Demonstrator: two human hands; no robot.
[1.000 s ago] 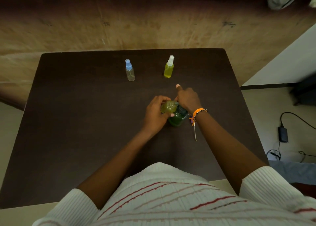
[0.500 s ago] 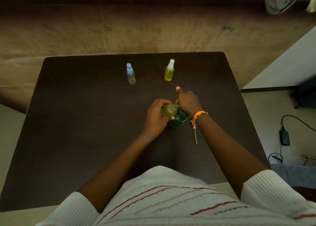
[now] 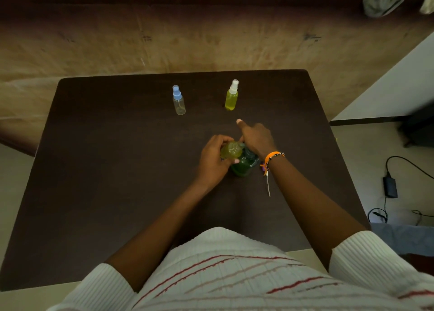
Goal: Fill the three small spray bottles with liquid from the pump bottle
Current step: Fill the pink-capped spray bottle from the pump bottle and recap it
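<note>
**Second spray bottle under the pump; one still to fill**

From my remote seat I see the left hand (image 3: 212, 161) wrapped around an uncapped small spray bottle (image 3: 231, 150), holding it tilted against the top of the green pump bottle (image 3: 244, 166), which stands on the dark table (image 3: 105, 169) near its middle. The held bottle shows yellow-green liquid inside. The right hand (image 3: 257, 139) sits on the pump head, most fingers curled down over it and the forefinger sticking out towards the far edge; the nozzle itself is hidden beneath the hands, so I cannot confirm it sits in the bottle's mouth.

Further back stand two capped bottles, well apart: the white-capped bottle (image 3: 231, 96) reads full of yellow liquid, the blue-capped bottle (image 3: 179, 101) reads clear and empty.

My judgement: filling of the second of three bottles is in hand. The next move calls for steady presses with the neck kept under the nozzle, then refitting its spray cap, which I cannot locate, before taking up the blue-capped one.
</note>
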